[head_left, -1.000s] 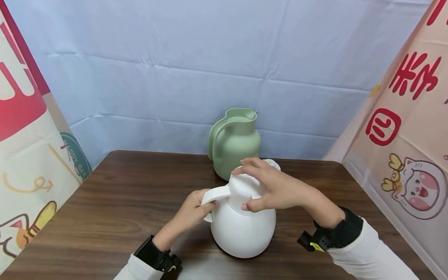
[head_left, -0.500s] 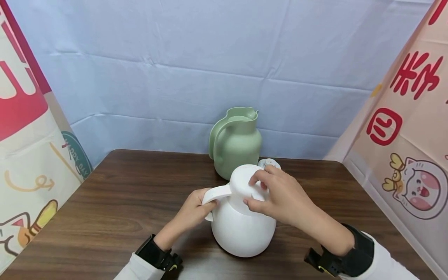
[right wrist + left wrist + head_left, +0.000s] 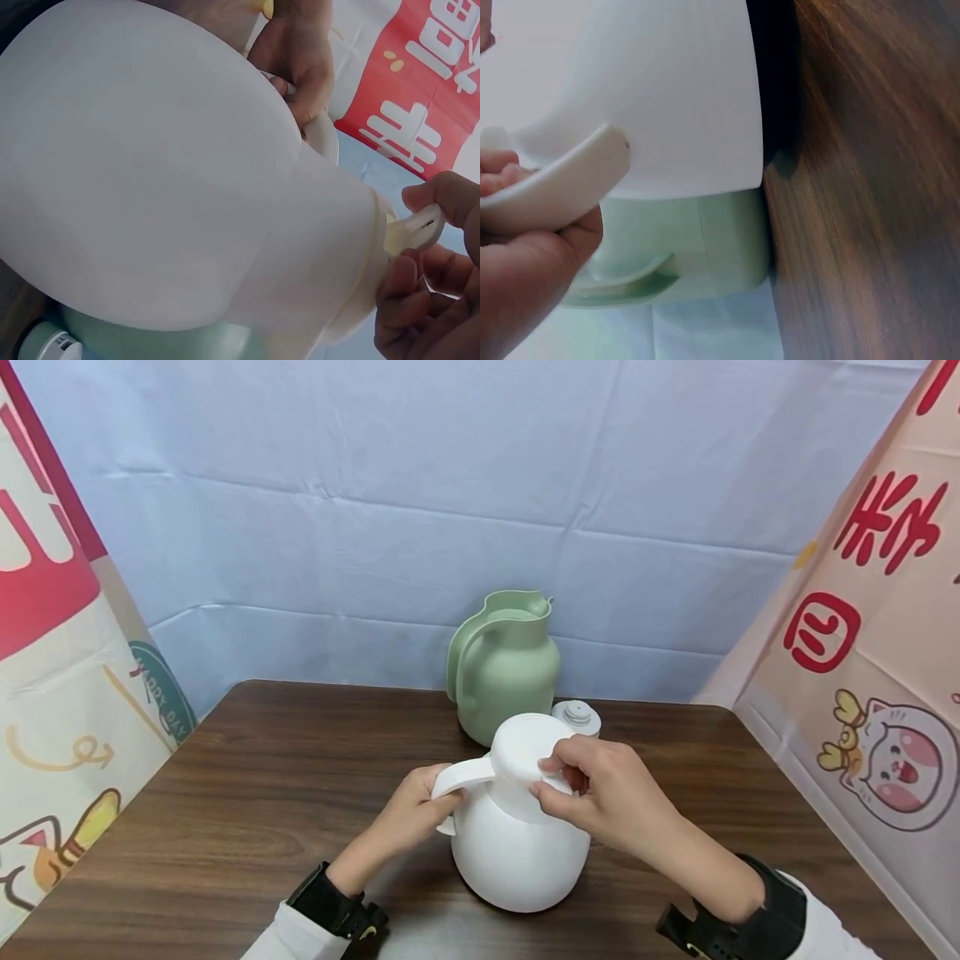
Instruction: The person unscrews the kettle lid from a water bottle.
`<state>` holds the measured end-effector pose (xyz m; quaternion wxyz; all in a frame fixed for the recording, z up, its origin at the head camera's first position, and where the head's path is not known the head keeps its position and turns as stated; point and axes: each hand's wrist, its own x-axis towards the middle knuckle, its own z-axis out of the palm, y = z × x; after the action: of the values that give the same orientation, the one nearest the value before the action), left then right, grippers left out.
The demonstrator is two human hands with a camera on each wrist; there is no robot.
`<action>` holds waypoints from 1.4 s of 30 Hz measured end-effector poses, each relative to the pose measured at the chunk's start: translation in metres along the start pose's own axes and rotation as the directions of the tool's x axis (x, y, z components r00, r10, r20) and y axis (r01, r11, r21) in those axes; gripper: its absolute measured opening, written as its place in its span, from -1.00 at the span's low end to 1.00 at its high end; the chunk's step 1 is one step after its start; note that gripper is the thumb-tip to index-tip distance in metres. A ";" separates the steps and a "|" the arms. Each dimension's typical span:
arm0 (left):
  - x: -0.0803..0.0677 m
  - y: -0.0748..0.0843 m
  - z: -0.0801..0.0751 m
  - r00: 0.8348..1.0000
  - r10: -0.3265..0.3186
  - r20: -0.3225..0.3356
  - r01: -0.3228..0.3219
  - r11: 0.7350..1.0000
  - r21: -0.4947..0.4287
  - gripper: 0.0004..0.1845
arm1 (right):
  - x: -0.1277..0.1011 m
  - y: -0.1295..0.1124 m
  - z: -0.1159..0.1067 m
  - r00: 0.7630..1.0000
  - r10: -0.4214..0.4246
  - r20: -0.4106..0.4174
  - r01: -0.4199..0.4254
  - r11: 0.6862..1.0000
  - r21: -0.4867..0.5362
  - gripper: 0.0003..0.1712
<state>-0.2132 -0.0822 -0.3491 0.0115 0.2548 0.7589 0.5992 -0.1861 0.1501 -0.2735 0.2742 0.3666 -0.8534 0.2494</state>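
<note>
Centrally, near the six o'clock edge of the dark wood-grain table (image 3: 262, 793), a round-bellied white plastic thermal jug (image 3: 517, 852) stands upright. Its curved white handle (image 3: 459, 777), at about nine o'clock of the body, is gripped by the left hand (image 3: 411, 814), fingers wrapped round it. Its flat white lid (image 3: 525, 747) is pinched at the three o'clock rim by the right hand (image 3: 603, 793), thumb below and curled fingers above; in the right wrist view a small tab on the lid (image 3: 412, 229) is held between thumb and fingertips.

A slip is judged the nearest risk: the pinch covers only a narrow edge of smooth plastic, so the lid could be lost if it is pulled or twisted sharply. With uneven force, the jug could be tipped or dragged.

Just behind, at twelve o'clock, a sage-green plastic jug (image 3: 504, 672) and a small white stopper cap (image 3: 576, 717) stand close enough to be knocked by a jolt.
</note>
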 end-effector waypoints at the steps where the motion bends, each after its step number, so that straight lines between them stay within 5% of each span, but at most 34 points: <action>1: 0.001 -0.004 0.000 1.000 0.004 0.006 -0.004 1.000 -0.003 -0.82 | -0.001 0.001 -0.001 1.000 -0.004 0.000 0.004 1.000 0.017 -0.69; 6: 0.006 -0.027 -0.002 1.000 0.015 0.025 -0.014 1.000 -0.024 -0.81 | -0.008 0.009 -0.005 1.000 0.025 0.014 -0.026 0.990 0.137 -0.78; 10: 0.006 -0.033 -0.001 1.000 0.023 0.021 -0.023 0.999 -0.028 -0.81 | -0.014 0.015 -0.010 0.988 0.136 0.070 -0.149 0.961 0.231 -0.77; 14: 0.006 -0.031 0.000 0.999 0.029 0.023 -0.028 0.999 -0.023 -0.80 | -0.017 0.023 -0.016 0.954 0.265 0.139 -0.295 0.907 0.301 -0.76; 21: -0.001 -0.002 -0.001 0.998 0.057 0.019 -0.057 0.998 0.006 -0.81 | -0.016 0.039 -0.025 0.893 0.395 0.216 -0.449 0.811 0.374 -0.72; 24: 0.002 -0.017 0.000 0.998 0.063 0.014 -0.063 0.998 -0.005 -0.80 | -0.015 0.043 -0.027 0.864 0.438 0.248 -0.503 0.781 0.370 -0.73; 28: 0.006 -0.036 0.001 0.998 0.059 0.007 -0.059 0.998 -0.016 -0.79 | -0.013 0.049 -0.028 0.865 0.431 0.257 -0.499 0.795 0.346 -0.80; 33: 0.005 -0.035 0.001 0.998 0.067 0.008 -0.067 0.997 -0.027 -0.78 | -0.007 0.054 -0.030 0.878 0.397 0.268 -0.466 0.837 0.286 -0.89; 42: 0.005 -0.035 0.001 0.998 0.064 0.002 -0.064 0.997 -0.045 -0.78 | 0.009 0.060 -0.035 0.787 0.457 0.414 -0.583 0.771 0.257 -0.82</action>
<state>-0.2299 -0.0845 -0.3798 -0.0006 0.2798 0.7365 0.6158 -0.2270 0.2046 -0.2558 -0.0272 0.1931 -0.8918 0.4083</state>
